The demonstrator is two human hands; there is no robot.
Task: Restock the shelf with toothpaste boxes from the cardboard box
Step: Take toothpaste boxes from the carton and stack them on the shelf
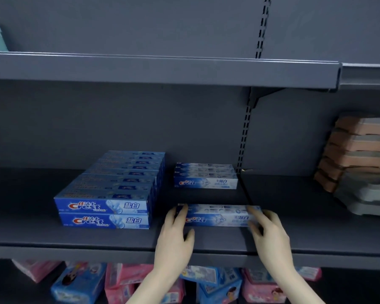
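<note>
Hands are gripping one pale toothpaste box [217,216] by its two ends as it is lying lengthwise on the grey shelf [97,238]. Left hand [176,233] is curling its fingers [181,210] over the left end, with the thumb lying on the shelf below the box. Right hand [270,233] is pinching the right end, with its fingers [253,216] wrapping the end face; motion blur is obscuring the exact finger positions. Directly behind the gripped box, well apart from it, a row of matching pale boxes [205,176] is standing near the back panel. Just left of the left hand, a two-high stack of darker blue boxes [110,194] is running from the shelf front to the rear. Far right of the right hand, stacked orange and grey trays [358,159] are sitting on the adjoining shelf. Below both wrists, pink and blue packets [219,284] are lying on the lower shelf.
</note>
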